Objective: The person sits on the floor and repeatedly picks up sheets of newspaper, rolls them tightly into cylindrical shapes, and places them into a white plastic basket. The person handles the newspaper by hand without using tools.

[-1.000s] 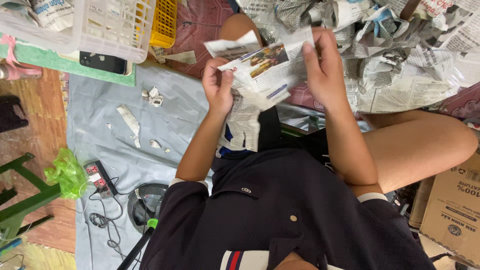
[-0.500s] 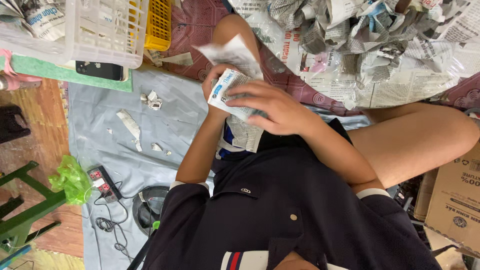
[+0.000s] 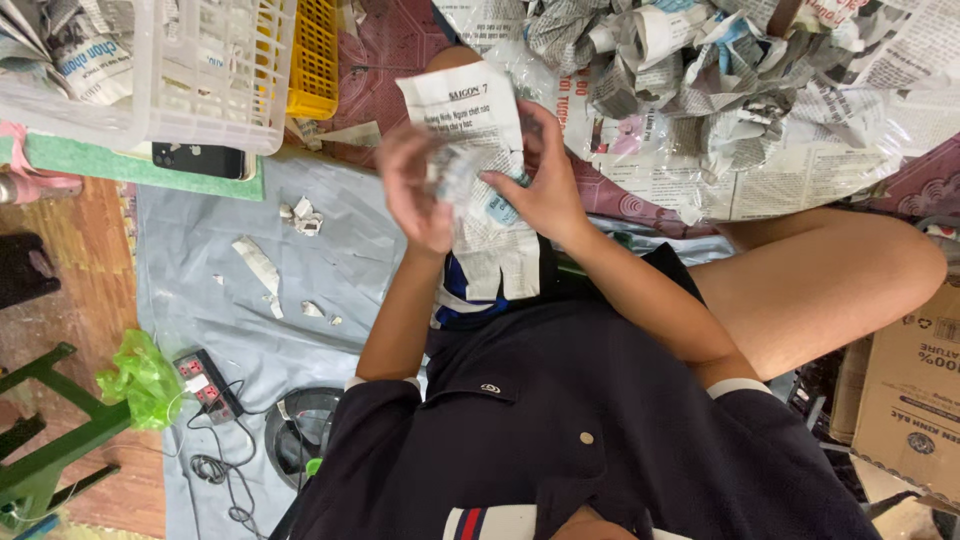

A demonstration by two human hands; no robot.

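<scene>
We note, left to right: a white plastic basket [image 3: 190, 70] at eleven o'clock, paper scraps [image 3: 262, 265] on the grey sheet [image 3: 330, 250] at nine. At centre, the left hand [image 3: 412, 190], blurred, curls its fingers around a newspaper sheet [image 3: 470, 120]; the right hand [image 3: 540, 185] pinches that sheet's crumpled middle. Folded newspaper pieces [image 3: 720, 90] lie heaped at one o'clock.
</scene>
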